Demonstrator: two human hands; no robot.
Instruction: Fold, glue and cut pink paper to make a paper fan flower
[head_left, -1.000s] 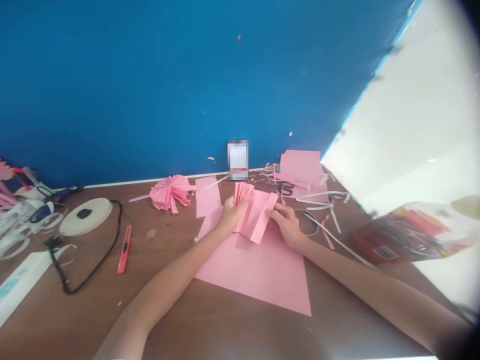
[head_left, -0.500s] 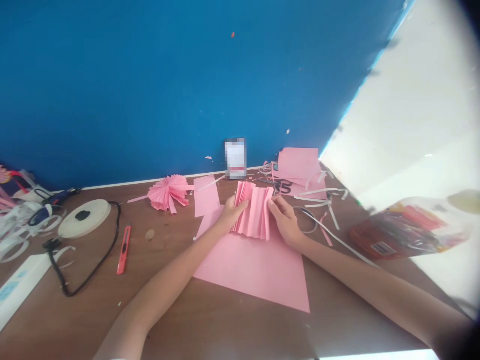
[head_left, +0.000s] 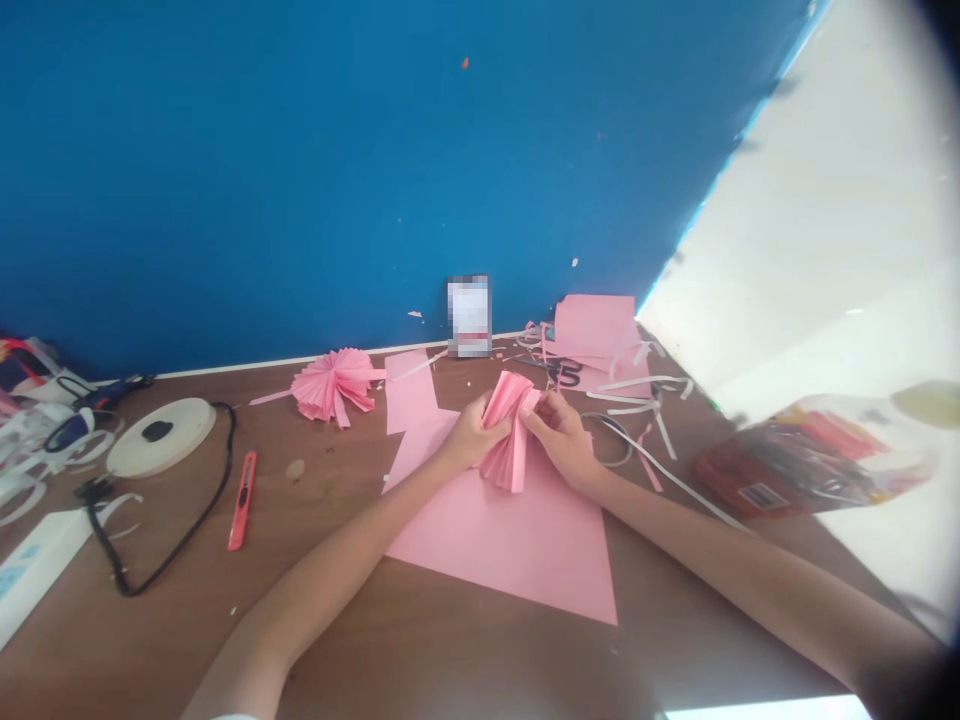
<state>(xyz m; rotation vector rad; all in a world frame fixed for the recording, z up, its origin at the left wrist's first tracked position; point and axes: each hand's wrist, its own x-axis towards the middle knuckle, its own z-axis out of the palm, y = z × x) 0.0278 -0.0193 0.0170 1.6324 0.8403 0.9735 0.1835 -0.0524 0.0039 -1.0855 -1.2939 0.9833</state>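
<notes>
A pleated pink paper [head_left: 504, 462] is held upright between both hands, its folds gathered close together. My left hand [head_left: 474, 436] is closed on its left side, thumb across the front. My right hand [head_left: 559, 432] pinches the right edge near the top. Beneath them a large pink sheet [head_left: 502, 550] lies flat on the brown table. To the left of it, a smaller pink piece [head_left: 411, 390] and a finished-looking folded pink paper fan [head_left: 334, 385] rest on the table. Black-handled scissors [head_left: 568, 374] lie just beyond my right hand.
A red utility knife [head_left: 241, 502], a round cream disc with a black cable [head_left: 161, 437] and a white power strip [head_left: 37, 565] are at left. A phone [head_left: 469, 316] leans on the blue wall. Pink sheets [head_left: 596, 325], white strips and a plastic bag [head_left: 795, 455] lie at right.
The pleated paper was spread wider; both hands have drawn together, squeezing its folds into a narrower, slightly tilted bundle. The view has shifted slightly.
</notes>
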